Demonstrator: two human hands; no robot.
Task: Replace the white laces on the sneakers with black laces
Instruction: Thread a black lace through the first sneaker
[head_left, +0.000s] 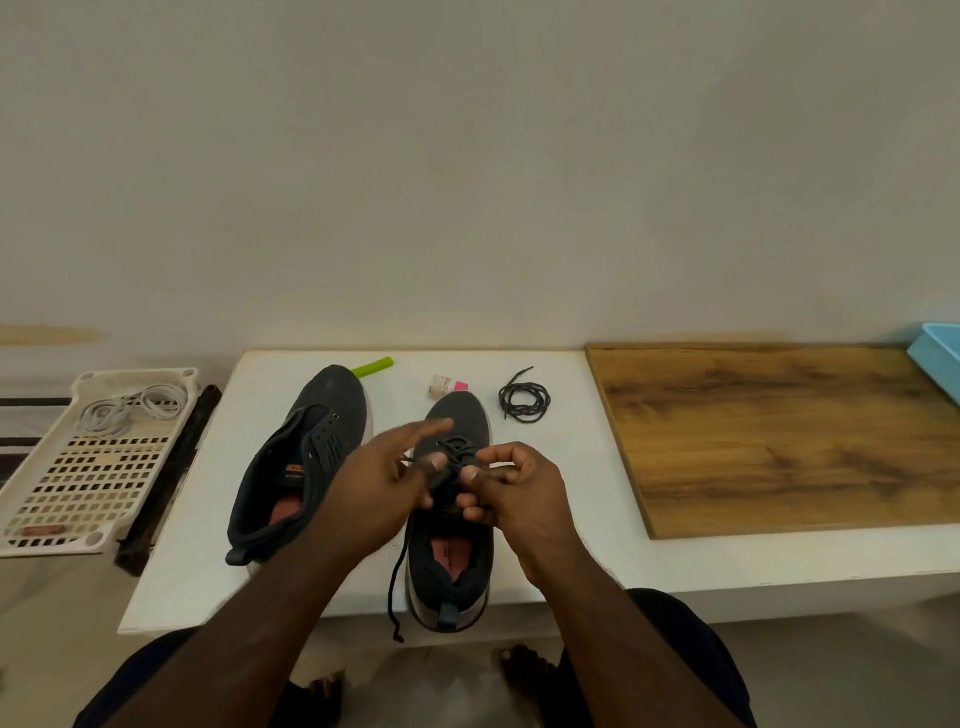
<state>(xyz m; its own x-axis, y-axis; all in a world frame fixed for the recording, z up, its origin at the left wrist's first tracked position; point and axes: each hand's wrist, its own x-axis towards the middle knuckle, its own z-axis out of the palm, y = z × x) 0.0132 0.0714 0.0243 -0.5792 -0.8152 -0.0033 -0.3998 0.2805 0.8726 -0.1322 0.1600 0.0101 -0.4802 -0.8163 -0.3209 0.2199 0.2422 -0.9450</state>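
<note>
Two dark grey sneakers stand on the white table (197, 571). The left sneaker (306, 457) has no lace in its eyelets. The right sneaker (452, 551) carries a black lace (397, 587); one end hangs over the table's front edge. Above its tongue my left hand (379, 488) pinches the lace between thumb and a finger, its index finger pointing out. My right hand (511, 483) pinches the lace with curled fingers, close beside the left. A second black lace (523, 400) lies coiled behind the right sneaker. The white laces (130, 408) rest in a cream perforated tray (72, 499) at the left.
A green tube (371, 366) and a small pink-capped bottle (445, 386) lie at the table's back edge. A wooden board (779, 436) covers the table's right part, with a blue bin (937, 358) at its far corner. A dark bar (166, 478) runs between tray and table.
</note>
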